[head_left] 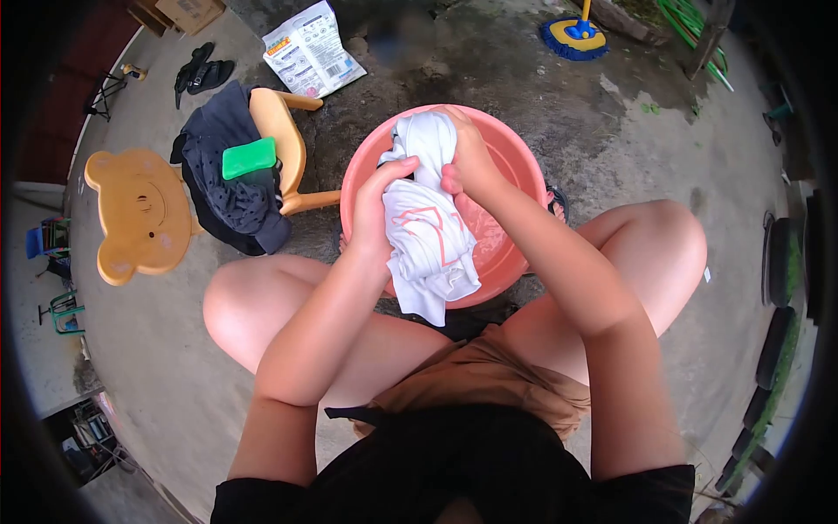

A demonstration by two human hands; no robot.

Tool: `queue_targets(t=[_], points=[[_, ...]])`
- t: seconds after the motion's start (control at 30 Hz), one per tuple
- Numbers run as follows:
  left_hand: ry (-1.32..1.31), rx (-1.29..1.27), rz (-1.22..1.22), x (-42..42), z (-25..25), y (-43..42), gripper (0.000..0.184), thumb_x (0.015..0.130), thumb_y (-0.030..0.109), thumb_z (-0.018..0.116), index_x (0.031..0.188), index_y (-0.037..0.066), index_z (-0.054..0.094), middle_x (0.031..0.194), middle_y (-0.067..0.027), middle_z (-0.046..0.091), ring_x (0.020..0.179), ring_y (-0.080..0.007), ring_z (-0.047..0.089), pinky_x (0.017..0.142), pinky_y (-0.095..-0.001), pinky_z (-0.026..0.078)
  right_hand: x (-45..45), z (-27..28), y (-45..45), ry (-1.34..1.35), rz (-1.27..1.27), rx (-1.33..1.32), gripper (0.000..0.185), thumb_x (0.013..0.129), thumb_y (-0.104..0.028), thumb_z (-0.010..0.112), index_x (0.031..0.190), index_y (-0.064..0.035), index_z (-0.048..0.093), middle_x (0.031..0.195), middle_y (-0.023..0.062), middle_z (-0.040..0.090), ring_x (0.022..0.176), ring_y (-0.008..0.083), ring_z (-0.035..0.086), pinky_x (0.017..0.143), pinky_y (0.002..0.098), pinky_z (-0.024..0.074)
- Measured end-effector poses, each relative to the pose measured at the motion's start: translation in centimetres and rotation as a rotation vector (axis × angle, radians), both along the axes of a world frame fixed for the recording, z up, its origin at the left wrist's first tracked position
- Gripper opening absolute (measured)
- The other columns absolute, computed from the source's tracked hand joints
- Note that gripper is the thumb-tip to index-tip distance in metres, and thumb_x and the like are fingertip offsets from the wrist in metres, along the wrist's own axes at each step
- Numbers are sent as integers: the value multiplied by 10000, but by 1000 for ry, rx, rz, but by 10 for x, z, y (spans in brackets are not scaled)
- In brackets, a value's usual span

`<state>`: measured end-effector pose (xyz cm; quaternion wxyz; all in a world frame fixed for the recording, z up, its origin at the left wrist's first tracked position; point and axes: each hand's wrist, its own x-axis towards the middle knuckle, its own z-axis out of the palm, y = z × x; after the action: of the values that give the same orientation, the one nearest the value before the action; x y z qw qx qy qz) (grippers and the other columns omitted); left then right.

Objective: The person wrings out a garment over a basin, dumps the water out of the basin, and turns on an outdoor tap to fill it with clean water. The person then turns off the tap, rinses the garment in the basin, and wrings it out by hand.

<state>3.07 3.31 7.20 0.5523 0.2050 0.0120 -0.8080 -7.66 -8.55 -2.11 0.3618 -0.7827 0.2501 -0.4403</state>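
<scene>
A white garment with a red line print (428,231), perhaps a T-shirt, hangs bunched between my hands over a pink basin (360,157). My left hand (381,194) is closed around its left side, near the middle. Higher up, on the right side, my right hand (470,155) grips the cloth, its fingers partly hidden. The lower end of the garment drapes over the near rim of the basin. Some water shows inside the basin, to the right of the cloth.
Left of the basin, a yellow bear-shaped chair (144,214) carries dark clothes (218,196) and a green soap bar (249,158). A white printed packet (312,52) lies beyond it. Black sandals (205,72) and a blue-yellow mop head (574,40) are farther off on the concrete.
</scene>
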Motion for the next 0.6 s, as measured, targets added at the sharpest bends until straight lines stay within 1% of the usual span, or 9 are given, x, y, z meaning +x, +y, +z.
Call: queue_targets(t=[0.07, 0.13, 0.17, 0.3, 0.4, 0.43, 0.53, 0.57, 0.6], points=[[-4, -43, -114, -4, 1, 5, 498, 780, 206, 542, 1187, -65, 449, 869, -98, 550, 774, -184, 565, 775, -363, 483, -11, 9, -8, 62, 18, -1, 408, 600, -119, 722, 969, -16, 582, 970, 150, 597, 881, 308, 608, 721, 363, 498], [-51, -140, -263, -5, 2, 10, 471, 803, 243, 539, 1168, -49, 485, 860, -123, 585, 779, -232, 595, 741, -368, 500, -29, 43, -6, 204, 74, -55, 354, 634, -169, 724, 916, -20, 569, 877, 166, 614, 844, 333, 618, 710, 394, 498], [-185, -139, -361, -2, 9, 11, 520, 754, 204, 606, 1184, -58, 478, 862, -102, 584, 785, -194, 613, 759, -388, 511, -36, 53, -6, 292, 75, -69, 342, 645, -179, 721, 905, -21, 566, 854, 170, 615, 822, 343, 619, 701, 403, 499], [-700, -95, -630, 9, 1, 5, 457, 673, 113, 703, 1079, -37, 557, 936, -108, 629, 839, -209, 640, 757, -366, 515, -57, 72, -6, 540, 92, -204, 313, 632, -138, 696, 875, 5, 559, 761, 205, 620, 741, 379, 618, 655, 432, 498], [-1472, -411, -649, 12, -9, -4, 419, 678, 135, 695, 1048, -21, 573, 922, -100, 644, 821, -195, 647, 749, -342, 503, -66, 73, -5, 698, 136, -230, 275, 618, -102, 673, 842, 23, 576, 752, 226, 623, 734, 376, 622, 652, 426, 501], [-1656, -408, -708, 13, -8, -8, 452, 640, 164, 702, 1052, 20, 586, 889, -107, 658, 820, -214, 646, 768, -352, 480, -68, 72, -4, 743, 155, -229, 259, 614, -93, 665, 828, 28, 582, 752, 234, 623, 730, 375, 623, 652, 424, 502], [-2232, -544, -489, 11, -3, -14, 506, 581, 182, 722, 1058, 68, 596, 853, -118, 658, 836, -252, 627, 830, -379, 438, -64, 69, 3, 646, 90, 8, 223, 650, -77, 643, 846, 27, 623, 777, 210, 644, 704, 308, 646, 647, 378, 510], [-2329, -667, -259, 14, -6, -15, 531, 557, 203, 738, 1056, 88, 599, 863, -124, 652, 864, -285, 597, 892, -390, 383, -63, 69, 5, 540, 119, 103, 228, 664, -70, 635, 873, 22, 632, 783, 189, 654, 692, 277, 647, 643, 362, 510], [-2371, -688, -226, 15, 2, -19, 516, 565, 199, 746, 1049, 101, 599, 867, -103, 645, 875, -271, 592, 918, -398, 351, -60, 76, 9, 433, 146, 200, 236, 679, -63, 626, 900, 16, 641, 789, 167, 663, 681, 246, 647, 639, 345, 511]])
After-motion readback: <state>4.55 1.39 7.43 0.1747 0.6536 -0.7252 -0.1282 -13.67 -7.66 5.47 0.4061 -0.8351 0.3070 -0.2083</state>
